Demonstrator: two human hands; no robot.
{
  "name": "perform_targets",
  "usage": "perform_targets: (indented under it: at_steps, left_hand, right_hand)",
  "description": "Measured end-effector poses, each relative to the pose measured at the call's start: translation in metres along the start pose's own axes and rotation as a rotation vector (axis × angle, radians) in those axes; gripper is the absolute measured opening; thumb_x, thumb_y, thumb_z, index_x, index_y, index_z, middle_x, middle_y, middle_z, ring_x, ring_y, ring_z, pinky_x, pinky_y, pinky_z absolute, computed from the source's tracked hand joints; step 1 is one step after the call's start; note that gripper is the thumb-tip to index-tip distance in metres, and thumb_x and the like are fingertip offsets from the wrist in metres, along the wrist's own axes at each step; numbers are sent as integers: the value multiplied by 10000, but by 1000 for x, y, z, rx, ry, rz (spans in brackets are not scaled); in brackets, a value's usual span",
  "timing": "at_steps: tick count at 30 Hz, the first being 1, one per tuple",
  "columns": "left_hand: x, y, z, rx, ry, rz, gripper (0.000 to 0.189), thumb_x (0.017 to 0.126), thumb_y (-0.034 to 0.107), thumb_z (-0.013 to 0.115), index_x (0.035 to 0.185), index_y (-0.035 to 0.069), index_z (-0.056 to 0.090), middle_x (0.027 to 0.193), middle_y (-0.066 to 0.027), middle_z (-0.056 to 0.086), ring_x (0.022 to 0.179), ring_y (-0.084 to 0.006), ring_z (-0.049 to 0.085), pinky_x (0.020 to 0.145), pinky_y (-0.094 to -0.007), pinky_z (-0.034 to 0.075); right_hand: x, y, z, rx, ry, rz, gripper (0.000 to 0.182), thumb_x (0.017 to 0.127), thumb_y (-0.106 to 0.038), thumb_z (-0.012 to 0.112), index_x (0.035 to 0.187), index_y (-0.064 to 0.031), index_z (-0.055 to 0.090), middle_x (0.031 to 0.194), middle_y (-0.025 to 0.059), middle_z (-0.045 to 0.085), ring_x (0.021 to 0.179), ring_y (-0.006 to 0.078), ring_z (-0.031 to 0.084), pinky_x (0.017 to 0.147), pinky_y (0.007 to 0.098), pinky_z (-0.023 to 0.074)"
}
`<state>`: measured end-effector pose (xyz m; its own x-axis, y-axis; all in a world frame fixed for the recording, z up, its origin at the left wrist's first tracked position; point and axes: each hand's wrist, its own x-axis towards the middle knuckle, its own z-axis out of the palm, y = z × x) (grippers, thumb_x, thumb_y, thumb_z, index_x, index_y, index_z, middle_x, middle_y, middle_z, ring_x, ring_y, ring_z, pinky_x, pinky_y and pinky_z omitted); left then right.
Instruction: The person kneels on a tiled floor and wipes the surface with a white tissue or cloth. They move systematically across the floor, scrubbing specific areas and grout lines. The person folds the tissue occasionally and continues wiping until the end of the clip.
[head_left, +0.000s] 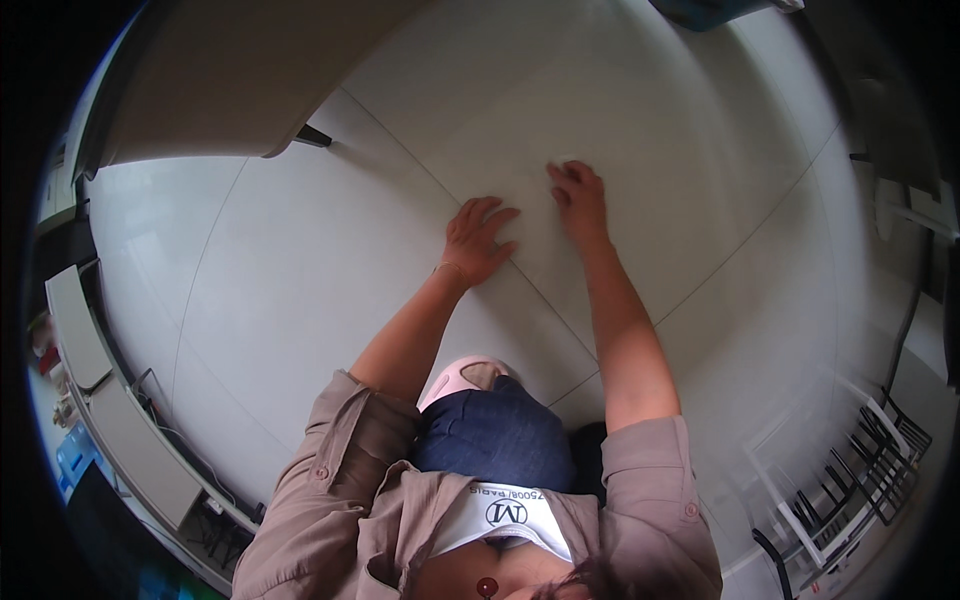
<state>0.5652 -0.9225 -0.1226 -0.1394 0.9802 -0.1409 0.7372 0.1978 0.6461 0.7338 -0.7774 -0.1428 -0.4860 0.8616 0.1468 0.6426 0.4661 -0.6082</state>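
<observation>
My left hand (480, 238) hangs over the pale tiled floor (300, 285), palm down. Its fingers are spread and hold nothing. A thin bracelet (453, 267) circles that wrist. Farther forward and to the right is my right hand (583, 201), its fingers bent and slightly blurred. A faint pale patch (566, 158) shows at its fingertips; I cannot tell whether it is a held thing or a mark on the floor. Below my hands, a pink slipper (457, 375) shows beyond my knee in dark blue trousers (491, 439).
At upper left stands a large brown piece of furniture (225, 82) with a dark leg (313, 136). A low cabinet (142, 450) with cables runs along the left. At right is a white-framed rack (806, 529) with black wire parts (862, 472). A bluish bag-like thing (705, 13) is at the top.
</observation>
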Motion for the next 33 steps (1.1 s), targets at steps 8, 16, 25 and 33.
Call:
perform_targets:
  at_steps: [8, 16, 25, 33]
  left_hand:
    - [1, -22, -2, 38, -93, 0, 565, 793, 314, 693, 1330, 242, 530, 1431, -68, 403, 1352, -293, 320, 1108, -454, 287]
    - [2, 44, 31, -973, -228, -154, 419, 933, 249, 596, 1331, 140, 527, 1271, -86, 550, 1128, -220, 532, 965, -340, 437]
    - [-25, 8, 28, -1127, 56, -498, 332, 996, 270, 518, 1276, 94, 553, 1107, -44, 628, 928, -135, 596, 840, -283, 489]
    - [-26, -7, 24, -1238, 67, -530, 354, 1004, 272, 507, 1253, 23, 545, 1124, -66, 629, 935, -154, 628, 861, -285, 517]
  right_hand:
    - [-88, -18, -8, 65, -270, -98, 189, 882, -44, 589, 1026, -78, 706, 1053, 113, 646, 1008, 309, 574, 910, 367, 477]
    - [-114, -27, -40, 899, -28, 720, 250, 951, -43, 477, 1152, -48, 625, 1126, 70, 645, 1045, 185, 603, 898, 337, 500]
    - [-106, -10, -65, 1577, 412, 934, 310, 1021, -90, 427, 1328, -86, 469, 1272, 60, 552, 1165, 218, 552, 961, 370, 493]
    - [-105, 18, -27, 465, 290, 692, 292, 949, -114, 576, 1223, -20, 609, 1178, 114, 607, 1122, 261, 574, 971, 377, 468]
